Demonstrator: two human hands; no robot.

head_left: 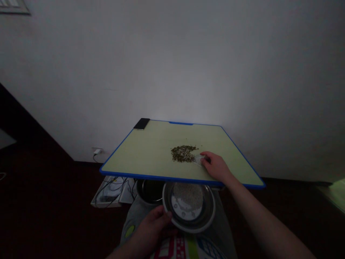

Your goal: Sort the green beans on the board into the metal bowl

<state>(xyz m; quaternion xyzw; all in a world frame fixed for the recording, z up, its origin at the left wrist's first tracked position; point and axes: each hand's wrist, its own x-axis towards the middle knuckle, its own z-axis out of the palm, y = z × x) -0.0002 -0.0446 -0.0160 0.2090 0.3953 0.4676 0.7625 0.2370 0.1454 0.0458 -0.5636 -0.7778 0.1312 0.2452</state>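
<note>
A loose pile of small greenish-brown beans or seeds [182, 153] lies spread on the pale table top [151, 154]. At the pile's right edge, my right hand [214, 165] is closed on a clear see-through piece [198, 159], whose exact kind I cannot make out. Its edge touches the pile. My left hand [153, 225] grips the left rim of a round metal bowl [211, 212], thumb on the edge. Inside the bowl lie whitish grains [187, 198]. The bowl is held over my lap, just below the table's front edge.
A second metal bowl [150, 192] sits on my lap to the left, partly under the table. A dark phone [141, 123] lies at the far left corner. Cables [114, 187] fill a white box on the floor. A wall [188, 64] stands behind the table.
</note>
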